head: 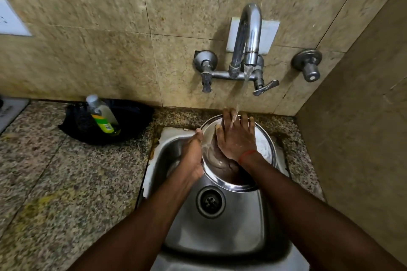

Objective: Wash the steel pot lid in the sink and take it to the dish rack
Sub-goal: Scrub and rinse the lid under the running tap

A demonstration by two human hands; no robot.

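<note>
Under the right hand [236, 139], the steel pot lid [265, 145] over the sink [220, 233]
Left hand [191, 157] grips its rim; right hand lies spread flat on it

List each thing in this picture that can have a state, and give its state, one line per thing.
tap: running, stream falling onto the right hand
steel pot lid: wet, held tilted over the sink
left hand: grips the lid's left rim
right hand: fingers spread, pressed flat on the lid
sink: drain uncovered, no standing water
soap bottle: leaning in a dark container
</note>
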